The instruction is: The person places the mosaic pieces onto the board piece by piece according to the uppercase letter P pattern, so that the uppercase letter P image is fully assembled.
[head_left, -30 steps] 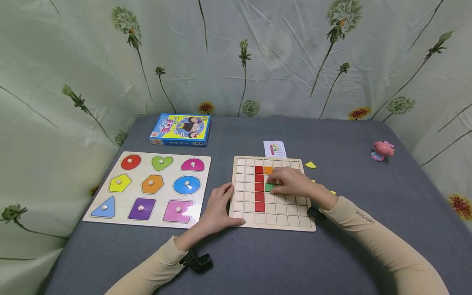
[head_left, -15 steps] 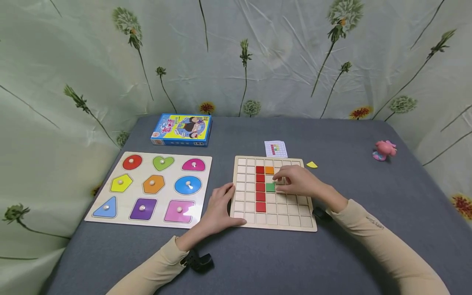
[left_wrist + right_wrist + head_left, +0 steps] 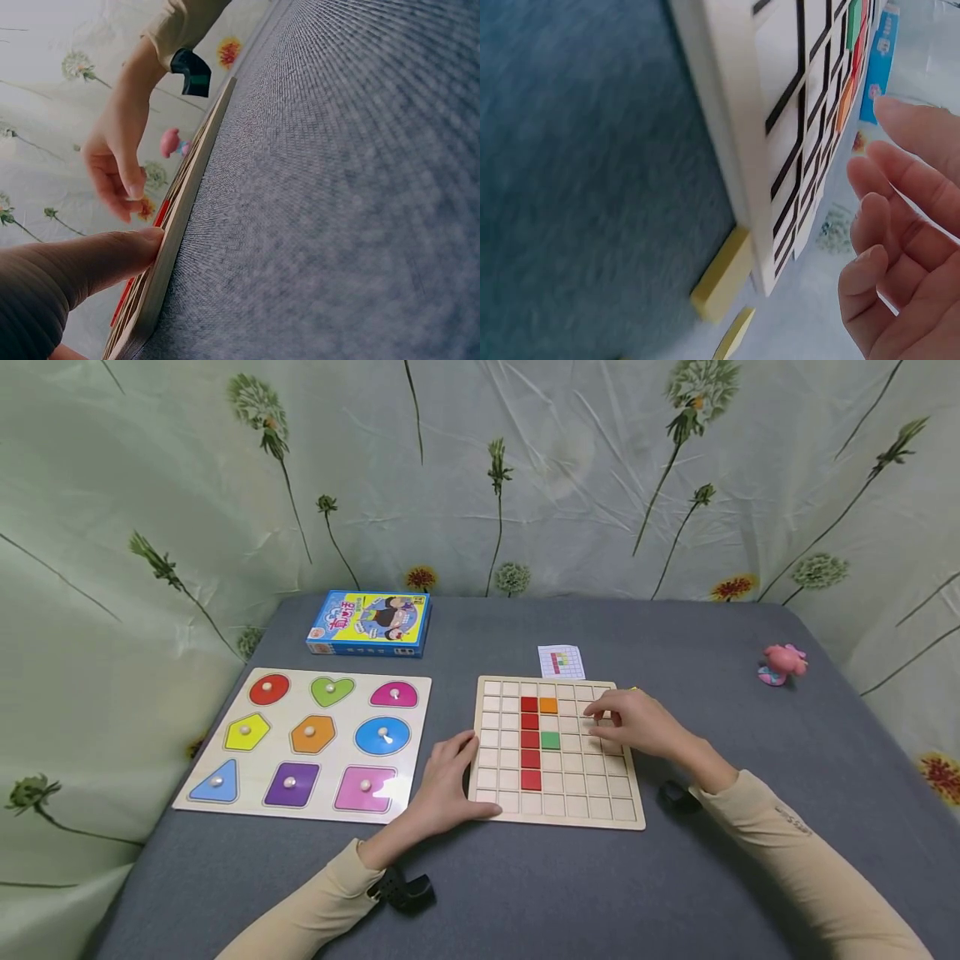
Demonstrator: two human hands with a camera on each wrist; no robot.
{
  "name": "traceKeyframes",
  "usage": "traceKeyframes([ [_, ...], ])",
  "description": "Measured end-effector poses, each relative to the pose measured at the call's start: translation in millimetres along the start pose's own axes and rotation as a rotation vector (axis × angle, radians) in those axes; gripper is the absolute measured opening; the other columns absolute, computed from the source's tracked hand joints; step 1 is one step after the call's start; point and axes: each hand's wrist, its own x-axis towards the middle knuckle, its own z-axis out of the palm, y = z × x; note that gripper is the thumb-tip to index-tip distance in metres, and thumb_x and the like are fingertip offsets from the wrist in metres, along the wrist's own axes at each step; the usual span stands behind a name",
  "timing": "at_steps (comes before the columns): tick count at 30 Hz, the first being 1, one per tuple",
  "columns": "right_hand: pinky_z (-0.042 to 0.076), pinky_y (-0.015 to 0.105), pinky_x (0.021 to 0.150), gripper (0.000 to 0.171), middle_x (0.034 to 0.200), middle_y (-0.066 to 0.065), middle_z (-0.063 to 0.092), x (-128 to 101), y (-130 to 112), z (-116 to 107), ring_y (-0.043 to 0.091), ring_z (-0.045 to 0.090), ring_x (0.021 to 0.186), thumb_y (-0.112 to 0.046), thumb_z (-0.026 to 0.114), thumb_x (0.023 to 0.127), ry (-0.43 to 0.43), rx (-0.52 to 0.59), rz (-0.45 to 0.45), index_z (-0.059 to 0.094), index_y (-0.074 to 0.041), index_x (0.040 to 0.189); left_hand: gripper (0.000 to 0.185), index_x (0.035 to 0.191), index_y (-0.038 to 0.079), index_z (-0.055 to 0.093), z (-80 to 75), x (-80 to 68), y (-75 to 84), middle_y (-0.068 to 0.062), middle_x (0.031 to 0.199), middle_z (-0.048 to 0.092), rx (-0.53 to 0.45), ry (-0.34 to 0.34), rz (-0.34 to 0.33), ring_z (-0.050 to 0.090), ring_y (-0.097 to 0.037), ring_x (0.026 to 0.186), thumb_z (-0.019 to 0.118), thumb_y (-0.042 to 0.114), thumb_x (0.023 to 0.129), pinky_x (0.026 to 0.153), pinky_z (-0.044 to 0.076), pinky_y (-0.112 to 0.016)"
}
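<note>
A wooden grid board (image 3: 555,810) lies on the grey table. It holds a column of red tiles (image 3: 528,739), an orange tile (image 3: 548,705) and a green tile (image 3: 550,741). My left hand (image 3: 448,772) rests flat against the board's left edge, its thumb (image 3: 112,259) pressing the rim (image 3: 187,195). My right hand (image 3: 624,720) hovers over the board's upper right squares with fingers (image 3: 900,225) relaxed and nothing in them. Yellow pieces (image 3: 721,276) lie on the table just off the board's right edge (image 3: 735,150).
A shape puzzle board (image 3: 307,739) with knobbed pieces lies left of the grid. Behind it is a blue box (image 3: 369,622). A small pattern card (image 3: 560,662) sits behind the grid. A pink toy (image 3: 780,664) stands at the far right. Flowered cloth walls surround the table.
My right hand let go of the green tile, which now sits beside the red column, and drew away to the right across the board. The left hand stayed put.
</note>
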Motion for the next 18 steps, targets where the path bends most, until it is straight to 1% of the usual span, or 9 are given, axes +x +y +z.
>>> traceKeyframes([
  [5,0.034,0.02,0.052,0.022,0.081,0.003,0.066,-7,7,-6,0.004,0.042,0.058,-0.012,0.071,0.081,0.045,-0.01,0.043,0.07,-0.003,0.102,0.099,0.141,0.0,0.038,0.5,0.6,-0.9,-0.015,0.145,0.037,0.001,-0.003,0.002,0.033,-0.033,0.125,0.084,0.037,0.062,0.101,0.03,-0.053],
  [11,0.034,0.021,0.052,0.022,0.083,0.007,0.067,-11,19,-11,0.007,0.042,0.059,-0.011,0.069,0.082,0.107,-0.052,0.102,0.07,-0.002,0.102,0.099,0.141,0.0,0.038,-0.5,1.1,-0.3,-0.015,0.145,0.037,-0.001,-0.007,-0.003,0.033,-0.033,0.125,0.084,0.037,0.062,0.101,0.03,-0.053],
  [18,0.034,0.024,0.054,0.024,0.088,0.012,0.068,-14,31,-13,0.013,0.044,0.062,-0.012,0.067,0.083,0.121,-0.099,0.188,0.069,0.0,0.104,0.098,0.141,-0.001,0.038,0.2,0.4,-0.5,-0.016,0.145,0.038,-0.002,-0.002,0.003,0.033,-0.033,0.125,0.084,0.037,0.062,0.101,0.03,-0.053],
])
